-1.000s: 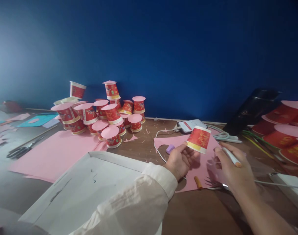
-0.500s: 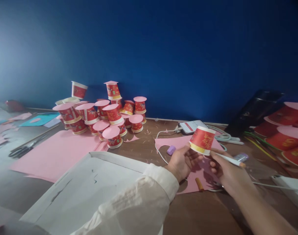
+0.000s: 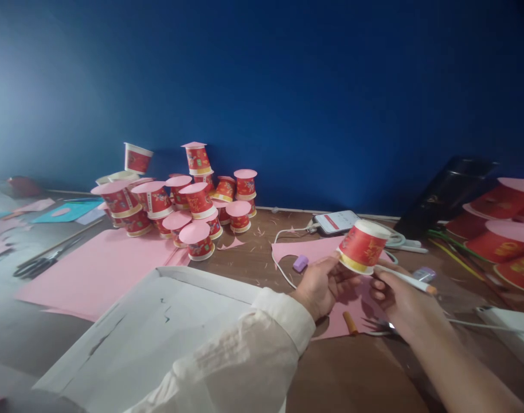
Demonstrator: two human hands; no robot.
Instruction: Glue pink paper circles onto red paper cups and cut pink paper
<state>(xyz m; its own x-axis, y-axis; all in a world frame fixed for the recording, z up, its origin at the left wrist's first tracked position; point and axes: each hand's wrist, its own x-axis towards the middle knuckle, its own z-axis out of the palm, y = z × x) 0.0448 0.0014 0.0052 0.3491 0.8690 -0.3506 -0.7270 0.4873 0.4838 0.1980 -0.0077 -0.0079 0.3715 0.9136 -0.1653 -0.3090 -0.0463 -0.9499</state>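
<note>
Scissors [image 3: 36, 265] are lying at far left, by blue paper [image 3: 83, 208]; pink sheets [image 3: 94, 275] are spreading nearer, partly under a white tray [image 3: 137, 338] that is sitting near left. Red cups with pink discs [image 3: 154, 201] are standing in stacks behind, toward the wall [image 3: 262, 103], one top cup tilting. A purple block [image 3: 300, 263] is lying on a cut pink sheet [image 3: 305, 248], a phone [image 3: 336, 222] is resting behind it with a cable plugged in. Left hand [image 3: 324, 287] is reaching in over the cut sheet, fingers partly curled, thumb and fingertips gripping the lower left edge of a red paper cup [image 3: 364, 248]. The cup is being held above the sheet, tilting slightly, between the hands. An orange stub [image 3: 350, 323] is lying nearer, below. Right hand [image 3: 406, 301] is curling its fingers nearly closed, holding a white pen [image 3: 410, 280], orange end pointing right; fingertips are sitting at the cup's lower right edge, contact can't tell. A black bottle [image 3: 449, 195] is leaning at far right; more red cups [image 3: 498, 246] are standing right of it.
</note>
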